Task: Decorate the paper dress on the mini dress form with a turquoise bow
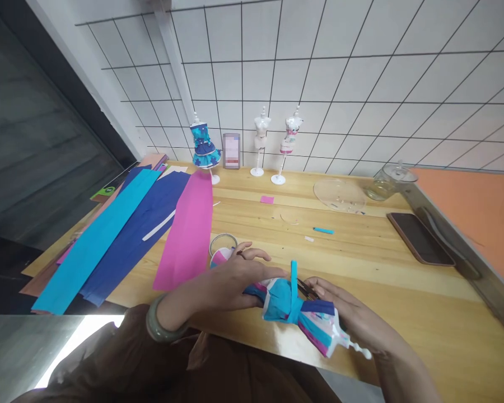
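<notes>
A miniature dress form (280, 305) lies tilted on its side over the table's front edge, its neck knob toward the lower right. Blue, white, navy and magenta paper covers its body. My left hand (235, 277) is closed around its lower part. From the waist a narrow blue paper strip (294, 277) sticks up. Behind the form, my right hand (344, 308) grips dark scissors (307, 289), mostly hidden by the fingers and the form. Beyond my left hand shows the form's round base (219, 257), partly covered, with a clear ring (223, 242) beside it.
Pink (187, 235), blue (96, 238) and navy paper sheets (151, 224) lie at left. At the wall stand a dressed form (205, 146), a phone (232, 151) and two pale forms (261, 131). A clear disc (339, 196), glass pot (388, 182) and another phone (420, 238) are at right.
</notes>
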A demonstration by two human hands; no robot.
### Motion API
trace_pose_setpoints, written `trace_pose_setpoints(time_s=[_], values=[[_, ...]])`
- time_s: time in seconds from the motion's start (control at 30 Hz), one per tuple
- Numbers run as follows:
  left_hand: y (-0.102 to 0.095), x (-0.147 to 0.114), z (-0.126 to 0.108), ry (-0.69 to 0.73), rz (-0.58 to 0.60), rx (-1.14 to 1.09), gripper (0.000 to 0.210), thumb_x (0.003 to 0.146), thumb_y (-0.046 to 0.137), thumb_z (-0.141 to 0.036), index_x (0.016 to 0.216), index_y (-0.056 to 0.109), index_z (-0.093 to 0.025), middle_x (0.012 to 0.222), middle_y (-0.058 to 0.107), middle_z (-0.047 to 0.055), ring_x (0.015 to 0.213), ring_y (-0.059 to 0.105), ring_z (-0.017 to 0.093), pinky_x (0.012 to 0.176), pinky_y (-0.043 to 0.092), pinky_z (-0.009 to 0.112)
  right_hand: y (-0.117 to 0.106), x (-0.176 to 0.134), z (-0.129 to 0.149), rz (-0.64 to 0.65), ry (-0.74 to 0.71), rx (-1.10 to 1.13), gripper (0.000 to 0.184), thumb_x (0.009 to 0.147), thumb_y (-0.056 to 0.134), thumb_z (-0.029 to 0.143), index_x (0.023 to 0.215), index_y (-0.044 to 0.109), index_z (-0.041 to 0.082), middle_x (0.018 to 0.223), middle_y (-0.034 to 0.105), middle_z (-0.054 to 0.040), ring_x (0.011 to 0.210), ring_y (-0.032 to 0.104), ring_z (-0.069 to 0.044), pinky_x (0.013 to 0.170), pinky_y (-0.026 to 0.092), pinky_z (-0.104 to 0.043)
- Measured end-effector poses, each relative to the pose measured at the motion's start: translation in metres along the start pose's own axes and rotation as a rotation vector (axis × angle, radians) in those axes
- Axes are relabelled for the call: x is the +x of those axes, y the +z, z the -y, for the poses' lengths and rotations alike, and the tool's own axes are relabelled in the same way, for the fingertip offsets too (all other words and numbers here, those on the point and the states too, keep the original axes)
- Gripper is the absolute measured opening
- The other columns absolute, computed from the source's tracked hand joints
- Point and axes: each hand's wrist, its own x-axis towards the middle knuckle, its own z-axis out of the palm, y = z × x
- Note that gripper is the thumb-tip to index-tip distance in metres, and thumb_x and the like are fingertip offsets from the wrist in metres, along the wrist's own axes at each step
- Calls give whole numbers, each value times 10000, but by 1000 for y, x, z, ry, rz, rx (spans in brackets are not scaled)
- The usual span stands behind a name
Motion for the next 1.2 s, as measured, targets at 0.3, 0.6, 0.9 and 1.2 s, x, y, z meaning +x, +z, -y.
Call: trace_pose_setpoints(time_s=[0.3, 0.6, 0.9, 1.2], values=[[0, 1, -4, -83, 135, -79, 686, 777, 619, -206, 1390, 339, -336, 1262, 567, 15, 1231, 448, 194, 1122, 170, 421, 4, -1, -2, 150, -65, 58, 324, 816, 578, 488, 964, 673, 216, 971, 635, -55, 919, 562, -201, 827, 439, -318], [-3, 5, -9, -157, 254, -195, 712, 784, 619, -256, 1413, 294, -334, 1285, 549, 15, 1258, 405, 210, 1083, 240, 386, -4, 1, -15, 313, -33, -22, 306, 845, 546, 462, 929, 680, 199, 894, 629, -44, 836, 551, -180, 785, 426, -301], [1, 10, -10, -156, 289, -263, 701, 759, 655, -346, 1390, 355, -294, 1132, 638, 22, 1129, 515, 207, 1039, 289, 372, -5, -5, -16, 387, -79, -58, 335, 860, 514, 481, 835, 665, 183, 781, 603, -25, 734, 533, -152, 696, 442, -275], [-1, 14, -12, -184, 382, -339, 705, 758, 656, -329, 1390, 344, -331, 1120, 640, 7, 1081, 545, 187, 907, 402, 295, 8, -17, -22, 265, -210, -110, 437, 835, 463, 603, 777, 687, 232, 791, 647, -35, 775, 577, -193, 731, 476, -315]])
